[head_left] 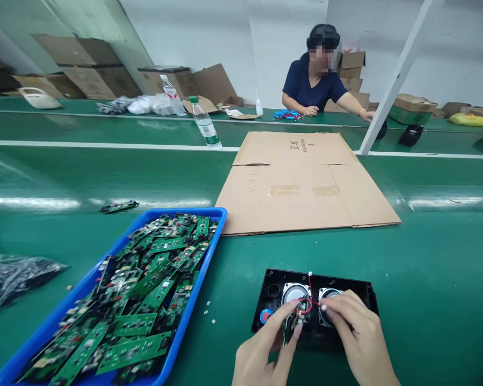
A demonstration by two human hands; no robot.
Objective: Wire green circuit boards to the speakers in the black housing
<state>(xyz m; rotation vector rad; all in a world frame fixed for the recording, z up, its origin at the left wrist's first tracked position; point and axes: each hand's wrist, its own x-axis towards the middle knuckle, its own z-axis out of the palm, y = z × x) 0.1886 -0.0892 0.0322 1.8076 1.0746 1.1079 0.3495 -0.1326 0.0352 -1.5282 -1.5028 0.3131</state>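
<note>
A black plastic speaker housing [273, 279] lies on the green table in front of me, with two round silver speakers [295, 292] side by side in it. Red wires [310, 292] run up from its middle. My left hand [265, 351] pinches a small green circuit board [290, 324] upright over the housing. My right hand [356, 335] rests on the right part of the housing, with its fingertips at the wires beside the board. A blue round part [265, 315] sits in the housing's lower left corner.
A blue tray [221, 217] heaped with green circuit boards stands at my left. A flattened cardboard sheet [301, 182] lies beyond the housing. Plastic bags [12, 273] sit at far left. Water bottles [204, 124] and boxes stand further back, where another person [317, 80] sits working.
</note>
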